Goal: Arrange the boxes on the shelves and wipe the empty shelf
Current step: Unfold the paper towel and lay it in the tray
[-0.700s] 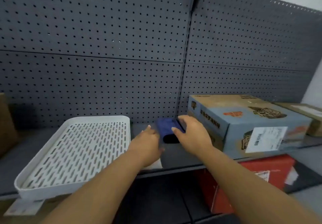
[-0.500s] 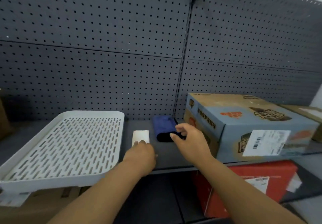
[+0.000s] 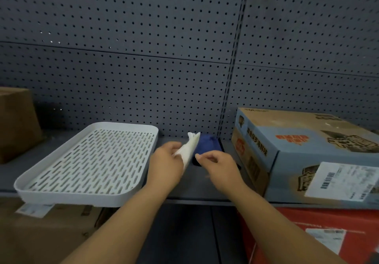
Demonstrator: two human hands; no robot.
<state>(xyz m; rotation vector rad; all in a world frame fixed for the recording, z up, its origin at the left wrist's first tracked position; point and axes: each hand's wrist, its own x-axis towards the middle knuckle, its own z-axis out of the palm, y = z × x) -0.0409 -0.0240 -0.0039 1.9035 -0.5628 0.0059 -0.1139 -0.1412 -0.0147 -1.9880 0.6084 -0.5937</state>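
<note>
My left hand [image 3: 165,164] grips a folded white tissue [image 3: 189,147] and holds it up off the grey shelf [image 3: 196,185]. Close to its right, my right hand [image 3: 220,166] hovers with thumb and forefinger nearly pinched, holding nothing. Behind both hands a rolled blue cloth [image 3: 206,144] lies against the pegboard. A large blue and tan printed box [image 3: 303,157] lies flat on the shelf at the right, just beside my right hand.
A white slotted tray [image 3: 88,161] overhangs the shelf's front edge at the left. A brown carton [image 3: 16,122] stands at the far left. Below are a red box [image 3: 311,237] and a cardboard box [image 3: 47,231]. Grey pegboard [image 3: 143,58] backs the shelf.
My left hand has picked the white tissue up off the shelf and raised it. My right hand has left the blue cloth and drawn back toward the tissue.
</note>
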